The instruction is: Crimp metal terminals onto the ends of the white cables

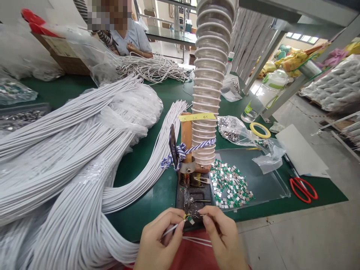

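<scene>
**Left hand (159,240) and right hand (223,236) pinched a green-and-silver tab (191,221) at a white cable's end**

Both hands sat at 6 o'clock with the wrists angled inward, their fingertips meeting just in front of a dark metal jig (194,197). The left thumb and forefinger pressed together on a white cable (172,229) close to its end. The right fingers (206,218) pinched against the tab, though exactly what they gripped was too small to tell. The step in hand looked like fitting the tab to the cable end, and the next move seemed to call for steady alignment at the jig.

Loose matching tabs (229,183) lay in a clear plastic tray (271,176) at 3 o'clock from the jig, with red-handled scissors (303,189) farther out. A wooden post (186,135) bound with twisted blue-and-white cord (197,150) stood at 12 o'clock, beside a corrugated hose (213,56). Thick bundles of white cable (67,180) covered the green table (146,213) at 9 o'clock, and a co-worker (132,43) sat beyond them at 11 o'clock.
</scene>
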A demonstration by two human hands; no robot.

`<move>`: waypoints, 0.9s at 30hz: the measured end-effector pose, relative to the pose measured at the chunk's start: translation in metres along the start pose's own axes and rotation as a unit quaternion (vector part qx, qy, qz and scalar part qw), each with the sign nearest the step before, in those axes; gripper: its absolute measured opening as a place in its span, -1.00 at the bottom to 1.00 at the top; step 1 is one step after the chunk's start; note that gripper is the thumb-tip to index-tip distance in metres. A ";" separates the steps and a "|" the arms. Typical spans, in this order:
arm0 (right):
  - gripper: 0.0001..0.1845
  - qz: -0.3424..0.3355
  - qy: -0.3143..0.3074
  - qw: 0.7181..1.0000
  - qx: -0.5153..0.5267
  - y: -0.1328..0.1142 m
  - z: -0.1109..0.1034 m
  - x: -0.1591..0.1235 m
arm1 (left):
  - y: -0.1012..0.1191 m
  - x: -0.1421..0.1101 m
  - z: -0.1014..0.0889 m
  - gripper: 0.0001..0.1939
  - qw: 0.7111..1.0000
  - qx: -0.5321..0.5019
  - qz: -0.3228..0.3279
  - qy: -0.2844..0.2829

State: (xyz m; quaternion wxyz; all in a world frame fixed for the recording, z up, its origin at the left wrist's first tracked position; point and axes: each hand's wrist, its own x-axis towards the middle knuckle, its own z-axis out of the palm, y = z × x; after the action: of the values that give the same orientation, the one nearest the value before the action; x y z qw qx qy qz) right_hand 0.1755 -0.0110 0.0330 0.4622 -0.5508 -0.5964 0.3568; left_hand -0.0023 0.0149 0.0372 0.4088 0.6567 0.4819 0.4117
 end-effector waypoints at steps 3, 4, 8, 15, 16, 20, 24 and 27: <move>-0.84 0.049 0.009 0.999 0.002 0.003 0.005 0.000 | 0.002 0.003 0.000 -0.80 1.000 0.017 0.008 -0.002; -0.84 0.049 0.005 0.999 0.006 0.003 0.007 0.001 | 0.002 0.004 0.000 -0.80 1.000 0.020 0.009 -0.002; -0.84 -0.003 0.007 0.999 0.038 -0.003 0.013 0.010 | 0.004 0.007 -0.002 -0.80 1.000 0.028 0.013 -0.008; -0.85 -0.002 0.019 0.991 0.129 -0.001 0.021 0.011 | 0.005 0.010 -0.004 -0.80 0.999 0.028 0.015 -0.006; -0.84 -0.004 0.023 0.991 0.132 0.000 0.022 0.011 | 0.005 0.009 -0.003 -0.80 0.999 0.029 0.015 -0.003; -0.82 -0.021 0.034 0.990 0.132 0.000 0.023 0.010 | 0.008 0.008 -0.002 -0.81 1.000 0.027 0.012 0.005; -0.81 -0.035 0.047 0.991 0.119 0.000 0.024 0.011 | 0.009 0.008 -0.002 -0.82 1.000 0.015 0.005 0.010; -0.81 -0.033 0.038 0.992 0.118 0.002 0.024 0.011 | 0.008 0.008 -0.003 -0.81 1.000 0.008 -0.009 0.004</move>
State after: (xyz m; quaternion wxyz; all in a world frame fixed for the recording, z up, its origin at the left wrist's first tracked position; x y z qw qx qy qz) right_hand 0.1540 0.0016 0.0255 0.5579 -0.4856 -0.5501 0.3877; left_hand -0.0010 0.0213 0.0463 0.4050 0.6538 0.4930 0.4069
